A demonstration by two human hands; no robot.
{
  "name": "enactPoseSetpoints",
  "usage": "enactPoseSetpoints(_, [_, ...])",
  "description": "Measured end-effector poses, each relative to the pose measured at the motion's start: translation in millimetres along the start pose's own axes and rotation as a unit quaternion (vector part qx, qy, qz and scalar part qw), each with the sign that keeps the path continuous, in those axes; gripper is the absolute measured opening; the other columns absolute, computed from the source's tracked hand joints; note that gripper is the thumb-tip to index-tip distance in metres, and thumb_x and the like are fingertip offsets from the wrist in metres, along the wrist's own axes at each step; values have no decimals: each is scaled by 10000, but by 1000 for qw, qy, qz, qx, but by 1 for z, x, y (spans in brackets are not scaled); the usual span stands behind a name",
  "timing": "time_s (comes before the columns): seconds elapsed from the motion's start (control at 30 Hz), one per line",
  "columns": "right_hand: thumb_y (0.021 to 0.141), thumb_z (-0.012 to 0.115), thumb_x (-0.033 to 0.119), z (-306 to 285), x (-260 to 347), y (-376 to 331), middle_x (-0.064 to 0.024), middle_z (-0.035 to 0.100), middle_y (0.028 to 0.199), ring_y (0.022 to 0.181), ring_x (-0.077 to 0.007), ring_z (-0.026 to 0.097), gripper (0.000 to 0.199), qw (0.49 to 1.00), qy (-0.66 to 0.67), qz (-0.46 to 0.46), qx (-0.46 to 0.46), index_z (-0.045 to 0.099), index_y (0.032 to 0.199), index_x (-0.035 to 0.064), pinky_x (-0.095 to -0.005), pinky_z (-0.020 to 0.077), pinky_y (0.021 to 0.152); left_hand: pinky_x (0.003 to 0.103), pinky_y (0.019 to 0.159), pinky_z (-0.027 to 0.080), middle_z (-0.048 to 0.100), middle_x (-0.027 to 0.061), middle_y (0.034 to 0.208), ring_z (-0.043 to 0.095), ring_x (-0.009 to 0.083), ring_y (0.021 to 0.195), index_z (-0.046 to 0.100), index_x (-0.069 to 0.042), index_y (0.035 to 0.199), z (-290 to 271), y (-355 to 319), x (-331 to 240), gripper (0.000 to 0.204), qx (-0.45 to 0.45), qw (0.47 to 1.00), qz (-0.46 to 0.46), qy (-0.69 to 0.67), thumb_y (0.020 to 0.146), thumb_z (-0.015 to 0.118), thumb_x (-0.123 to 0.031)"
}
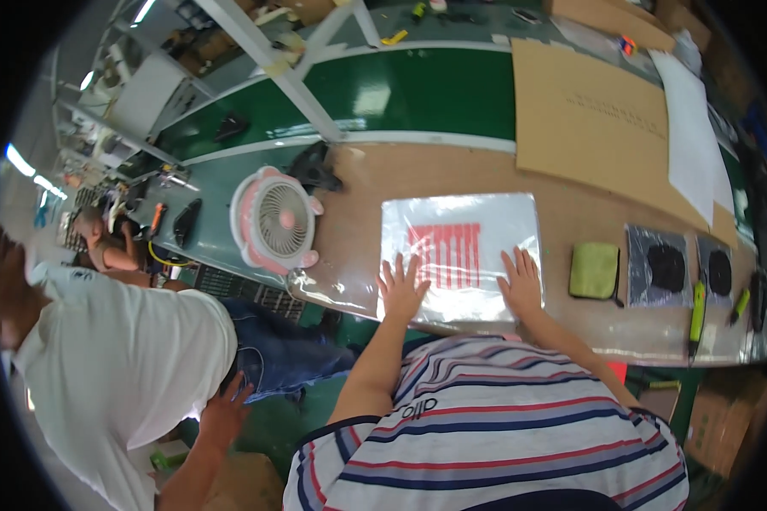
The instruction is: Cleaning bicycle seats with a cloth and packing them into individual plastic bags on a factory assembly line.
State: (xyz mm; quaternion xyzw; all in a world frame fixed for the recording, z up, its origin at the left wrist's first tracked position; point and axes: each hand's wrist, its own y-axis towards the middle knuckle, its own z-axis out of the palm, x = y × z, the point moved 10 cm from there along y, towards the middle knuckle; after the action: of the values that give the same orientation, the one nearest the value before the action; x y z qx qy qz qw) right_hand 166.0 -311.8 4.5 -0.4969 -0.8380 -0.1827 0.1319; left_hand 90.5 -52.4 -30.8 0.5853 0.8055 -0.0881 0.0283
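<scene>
A flat, shiny clear plastic bag or sheet (460, 210) lies in front of me on the brown worktop, white-looking under the glare. Red strips (446, 247) joined along one edge, like a comb, show in its middle; I cannot tell whether they are inside or on top. My left hand (402, 290) rests on the sheet's left part with fingers spread. On its right part lies my right hand (521, 284), fingers stretched out. Neither hand holds anything. A green zip pouch (595, 271) sits a little right of my right hand.
A pink and white fan (274, 218) stands left of the sheet. Two clear bags with black contents (666, 267) and a yellow-green cutter (697, 313) lie at the right. Cardboard (592, 128) covers the back right. A person in a white shirt (128, 349) stands close on my left.
</scene>
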Motion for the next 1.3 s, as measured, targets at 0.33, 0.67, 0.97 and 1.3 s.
enactPoseSetpoints(0.33, [742,630,159,9,-9,5,-189,308,1411,1317,-378,252,619,998,48,-25,-21,418,1317,74,-480,202,1079,655,1031,120,154,106,1504,101,418,1366,203,-329,1435,4,10,3,722,11,1000,-4,-8,821,489,-577])
enactPoseSetpoints(0.67, [714,656,157,-31,-20,17,-187,334,1394,1319,-369,257,625,992,115,18,-48,444,1298,88,-488,201,1083,590,1048,176,221,156,1474,153,438,1345,267,-262,1422,-35,-7,-12,690,-56,997,28,-43,837,512,-535])
enactPoseSetpoints(0.97, [787,610,305,-10,-13,2,-150,326,1410,1334,-344,247,565,997,53,-44,36,445,1316,193,-527,182,1078,660,1033,45,149,145,1499,25,461,1360,230,-297,1432,12,-26,3,692,6,996,-49,-76,842,462,-576])
enactPoseSetpoints(1.3, [787,612,330,1,-15,-2,-146,322,1410,1333,-342,242,577,996,43,-56,50,441,1323,202,-540,169,1077,643,1043,62,145,138,1500,45,444,1365,232,-286,1430,7,-32,2,709,12,994,-69,-83,831,478,-576])
